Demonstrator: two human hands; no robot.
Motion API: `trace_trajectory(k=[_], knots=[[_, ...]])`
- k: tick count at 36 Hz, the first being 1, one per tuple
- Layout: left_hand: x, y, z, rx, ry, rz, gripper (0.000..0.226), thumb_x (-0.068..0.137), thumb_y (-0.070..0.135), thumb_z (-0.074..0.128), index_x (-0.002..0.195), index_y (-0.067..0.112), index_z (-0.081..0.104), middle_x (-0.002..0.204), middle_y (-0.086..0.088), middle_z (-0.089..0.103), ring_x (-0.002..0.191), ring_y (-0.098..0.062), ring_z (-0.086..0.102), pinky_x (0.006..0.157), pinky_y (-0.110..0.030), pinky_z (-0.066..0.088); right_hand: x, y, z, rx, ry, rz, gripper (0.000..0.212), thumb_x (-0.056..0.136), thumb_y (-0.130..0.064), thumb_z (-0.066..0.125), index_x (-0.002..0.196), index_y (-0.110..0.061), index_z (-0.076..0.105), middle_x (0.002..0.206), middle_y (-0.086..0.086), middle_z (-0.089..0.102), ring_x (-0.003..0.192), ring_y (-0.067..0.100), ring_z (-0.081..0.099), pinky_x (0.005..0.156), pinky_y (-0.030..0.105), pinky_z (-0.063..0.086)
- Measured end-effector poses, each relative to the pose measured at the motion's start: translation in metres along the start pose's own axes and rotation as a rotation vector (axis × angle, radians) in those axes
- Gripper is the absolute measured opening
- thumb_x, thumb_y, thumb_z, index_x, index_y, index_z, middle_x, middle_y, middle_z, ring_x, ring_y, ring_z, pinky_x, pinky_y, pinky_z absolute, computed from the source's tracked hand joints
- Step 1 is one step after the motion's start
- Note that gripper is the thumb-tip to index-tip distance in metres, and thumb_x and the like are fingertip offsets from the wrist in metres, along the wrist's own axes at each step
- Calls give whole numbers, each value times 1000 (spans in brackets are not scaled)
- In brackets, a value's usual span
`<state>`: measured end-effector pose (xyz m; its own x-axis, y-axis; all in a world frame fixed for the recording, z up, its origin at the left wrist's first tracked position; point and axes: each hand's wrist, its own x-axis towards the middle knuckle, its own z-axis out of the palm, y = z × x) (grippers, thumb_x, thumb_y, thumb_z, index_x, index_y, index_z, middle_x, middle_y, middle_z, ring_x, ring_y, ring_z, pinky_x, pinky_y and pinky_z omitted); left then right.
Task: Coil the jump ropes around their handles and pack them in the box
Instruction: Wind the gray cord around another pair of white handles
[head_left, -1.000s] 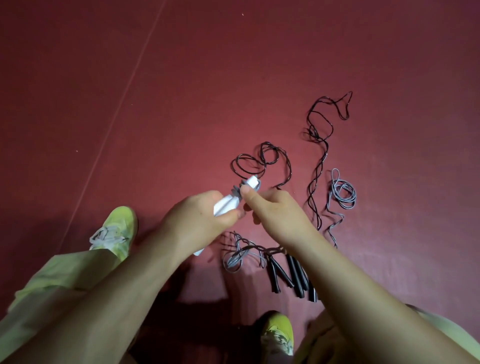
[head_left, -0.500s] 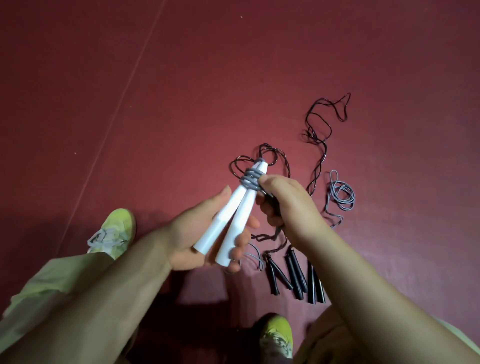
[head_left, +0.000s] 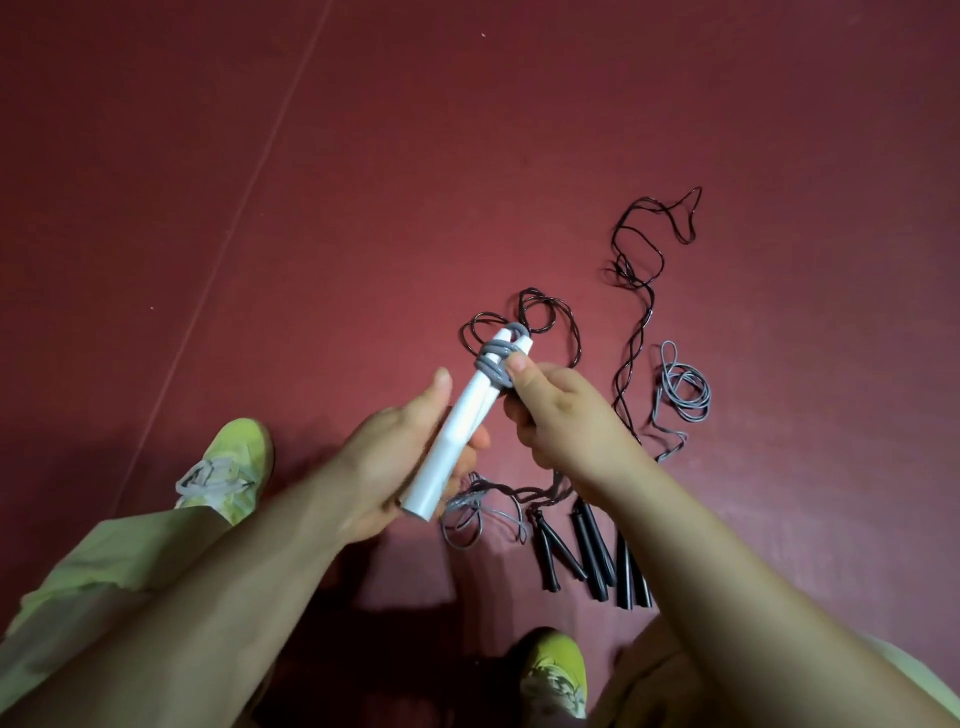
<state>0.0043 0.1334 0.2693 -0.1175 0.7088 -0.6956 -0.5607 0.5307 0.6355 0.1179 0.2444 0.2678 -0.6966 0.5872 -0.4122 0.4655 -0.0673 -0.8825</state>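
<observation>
Overall, red floor (head_left: 363, 182) fills the view; no box visible anywhere, so the packing step cannot be placed from here.

Both forearms enter from the bottom edge and meet mid-frame above the floor. Left hand (head_left: 395, 467): half-closed, palm cradling the lower ends of the white handles (head_left: 457, 431), thumb extended along their side. Right hand (head_left: 561, 415): closed, thumb tip pressed on the grey rope (head_left: 496, 364) where a few turns already bind the handles near their upper end; the remaining fingers are curled, apparently around the trailing rope, though that part is hidden.

Key relation: the paired handles' long axis runs from lower left, in the left palm, up and away to the right, and the wrapped end sits just beside the right thumb. Right hand is therefore nearer the coil; left acts as the anchor. Judgement: winding has begun, most of the handle length bare.

Loose grey rope lies on the floor below the hands and in a small heap to the right. Black handles (head_left: 592, 551) lie on the floor near the right forearm, their black ropes (head_left: 631, 332) uncoiled beyond.
</observation>
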Motion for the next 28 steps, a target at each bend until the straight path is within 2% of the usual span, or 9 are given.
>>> trace_trajectory(k=[3, 5, 7, 9, 12, 15, 17, 21, 28], knots=[[-3, 3, -3, -48, -137, -78, 70, 77, 73, 38, 85, 6, 58, 59, -3, 54, 43, -16, 49, 42, -21, 41, -1, 0, 0, 26, 11, -33, 35, 100, -42, 38, 76, -15, 43, 58, -8, 33, 43, 2, 25, 42, 15, 23], [-6, 4, -3, -54, -201, -75, 56, 67, 58, 71, 89, 8, 59, 63, -3, 60, 45, -16, 55, 43, -23, 46, -1, 2, 0, 13, 30, -45, 38, 97, -45, 39, 78, -13, 47, 57, -9, 35, 45, 3, 28, 47, 19, 24], [-7, 3, -1, -60, -212, -50, 52, 48, 37, 75, 88, 9, 60, 62, -3, 61, 43, -14, 55, 42, -23, 46, -1, 2, 0, 4, 41, -59, 40, 98, -44, 38, 77, -12, 48, 57, -10, 38, 46, 4, 30, 49, 21, 25], [-5, 2, -2, -65, -186, -28, 52, 42, 32, 72, 86, 9, 59, 56, 1, 55, 39, -11, 47, 38, -21, 41, -1, 2, 1, 13, 52, -46, 40, 101, -41, 38, 74, -14, 46, 57, -9, 40, 45, 3, 32, 48, 19, 26], [-3, 3, -2, 12, -147, 9, 44, 47, 29, 72, 84, 10, 56, 52, 4, 47, 37, -8, 39, 36, -19, 33, -3, 0, 1, -59, 77, 11, 44, 102, -41, 36, 69, -15, 51, 52, -8, 47, 41, 4, 36, 47, 21, 28], [-1, 1, -1, 205, -13, 86, 21, 72, 19, 73, 74, 13, 52, 52, 5, 46, 36, -6, 40, 38, -16, 33, -4, 0, 2, -113, 71, 66, 48, 102, -44, 34, 70, -16, 57, 52, -7, 54, 41, 7, 39, 48, 24, 30], [1, -1, -2, 355, 61, 150, 25, 71, 30, 71, 69, 15, 50, 54, 5, 47, 41, -7, 43, 46, -20, 38, -4, -1, 3, -99, 43, 102, 51, 101, -46, 31, 79, -12, 62, 61, -2, 59, 44, 10, 41, 49, 25, 32], [4, -5, -6, 692, 165, 177, 46, 59, 50, 63, 79, 9, 53, 65, 0, 52, 59, -19, 52, 62, -33, 44, -6, -5, 1, -87, -12, 202, 67, 95, -62, 27, 79, -8, 64, 53, -4, 57, 42, 11, 42, 48, 24, 32], [4, -6, -5, 1018, 264, 341, 45, 69, 48, 73, 82, 10, 54, 71, -3, 52, 63, -20, 45, 58, -33, 34, -3, -2, 0, -60, -5, 222, 48, 92, -57, 45, 66, -17, 51, 50, -7, 44, 42, 11, 30, 47, 26, 24]])
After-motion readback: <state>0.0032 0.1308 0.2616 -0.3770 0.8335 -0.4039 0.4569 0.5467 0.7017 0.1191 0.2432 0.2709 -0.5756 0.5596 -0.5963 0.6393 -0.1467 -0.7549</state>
